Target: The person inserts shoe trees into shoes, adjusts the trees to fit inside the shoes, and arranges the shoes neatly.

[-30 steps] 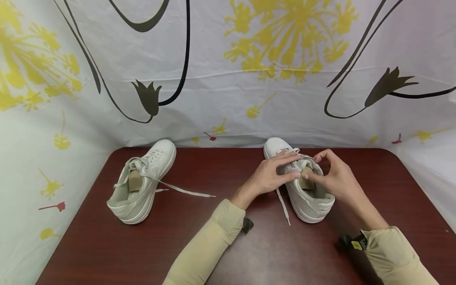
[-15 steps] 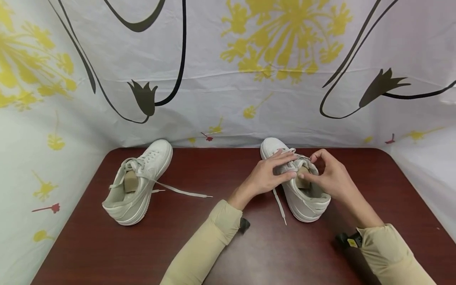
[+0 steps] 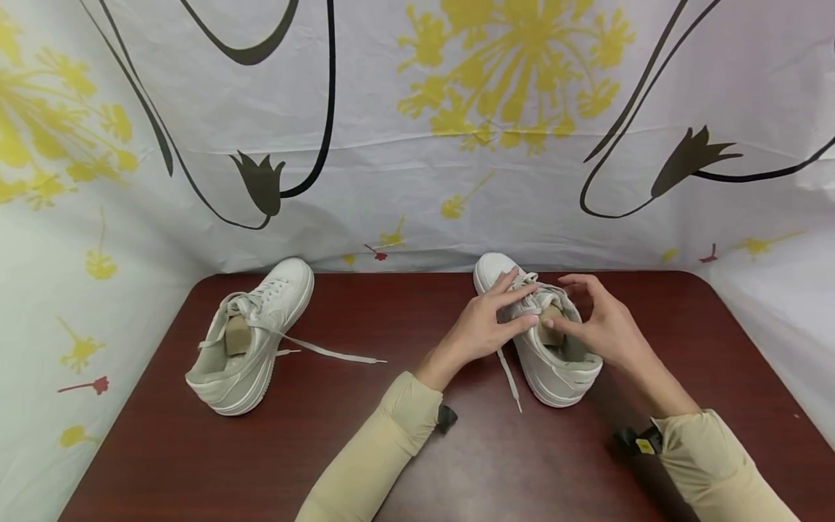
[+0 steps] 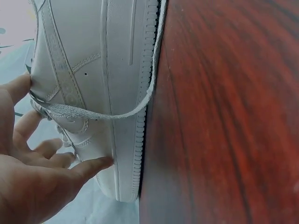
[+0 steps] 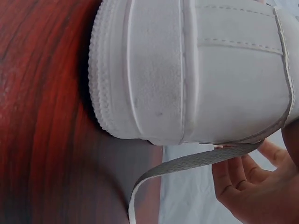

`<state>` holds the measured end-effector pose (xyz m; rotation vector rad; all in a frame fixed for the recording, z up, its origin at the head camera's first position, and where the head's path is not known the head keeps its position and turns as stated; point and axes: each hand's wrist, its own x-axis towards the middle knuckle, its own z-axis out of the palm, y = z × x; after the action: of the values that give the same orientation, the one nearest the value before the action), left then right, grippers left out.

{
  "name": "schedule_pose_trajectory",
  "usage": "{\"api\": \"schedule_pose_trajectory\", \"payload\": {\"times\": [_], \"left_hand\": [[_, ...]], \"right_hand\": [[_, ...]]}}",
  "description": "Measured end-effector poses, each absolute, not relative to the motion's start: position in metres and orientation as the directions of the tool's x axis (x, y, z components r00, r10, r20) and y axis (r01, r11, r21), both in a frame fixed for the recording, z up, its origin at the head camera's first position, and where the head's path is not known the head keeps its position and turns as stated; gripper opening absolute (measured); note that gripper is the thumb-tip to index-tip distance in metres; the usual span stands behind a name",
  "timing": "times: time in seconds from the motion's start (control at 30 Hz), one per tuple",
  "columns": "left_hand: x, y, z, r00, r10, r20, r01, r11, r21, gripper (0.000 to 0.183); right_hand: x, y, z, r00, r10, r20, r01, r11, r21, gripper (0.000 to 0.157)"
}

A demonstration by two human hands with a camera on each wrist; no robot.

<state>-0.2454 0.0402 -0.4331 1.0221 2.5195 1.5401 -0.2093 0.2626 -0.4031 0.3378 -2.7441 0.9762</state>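
Note:
A white sneaker (image 3: 553, 373) stands on the table between my hands, toe toward the wall, its laces loose. My left hand (image 3: 479, 326) rests against its left side, thumb at the collar edge and fingers spread over the lacing. The left wrist view shows a hanging shoelace (image 4: 93, 113) between thumb and fingers, and one straight finger on the shoe's side. My right hand (image 3: 609, 322) is at the other side, thumb inside the opening over a tan piece (image 3: 550, 335), forefinger raised above the lacing. In the right wrist view, its other fingers lie behind another lace (image 5: 191, 161).
A second white sneaker (image 3: 257, 348) stands at the left of the dark red table (image 3: 365, 312), one lace (image 3: 333, 354) trailing right. Another tan piece (image 3: 238, 337) sits in its opening. A patterned white cloth (image 3: 365, 181) hangs behind and at the sides.
The head view has shifted slightly, so everything sits a little further left. My right forefinger has straightened a bit and lifted from the lacing; the left hand stays at the shoe.

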Motion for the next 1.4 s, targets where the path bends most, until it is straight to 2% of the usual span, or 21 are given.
{"api": "schedule_pose_trajectory", "payload": {"times": [0.2, 0.43, 0.8, 1.07, 1.4], "left_hand": [[-0.240, 0.040, -0.434, -0.817, 0.493, 0.300, 0.496, 0.334, 0.802, 0.054], [-0.235, 0.040, -0.430, -0.856, 0.452, 0.249, 0.442, 0.394, 0.806, 0.059], [-0.226, 0.047, -0.429, -0.902, 0.410, 0.133, 0.315, 0.416, 0.853, 0.070], [-0.221, 0.049, -0.432, -0.919, 0.375, 0.121, 0.277, 0.395, 0.876, 0.069], [-0.220, 0.050, -0.435, -0.934, 0.314, 0.169, 0.270, 0.312, 0.911, 0.067]], "right_hand": [[-0.210, 0.267, -0.404, -0.954, -0.207, 0.216, -0.297, 0.729, -0.617, 0.066], [-0.212, 0.278, -0.396, -0.962, -0.259, 0.092, -0.257, 0.733, -0.630, 0.068], [-0.217, 0.296, -0.395, -0.939, -0.313, -0.144, -0.088, 0.624, -0.776, 0.064], [-0.216, 0.299, -0.406, -0.908, -0.398, -0.132, -0.076, 0.465, -0.882, 0.059], [-0.216, 0.300, -0.406, -0.903, -0.410, -0.133, -0.076, 0.455, -0.887, 0.060]]}}
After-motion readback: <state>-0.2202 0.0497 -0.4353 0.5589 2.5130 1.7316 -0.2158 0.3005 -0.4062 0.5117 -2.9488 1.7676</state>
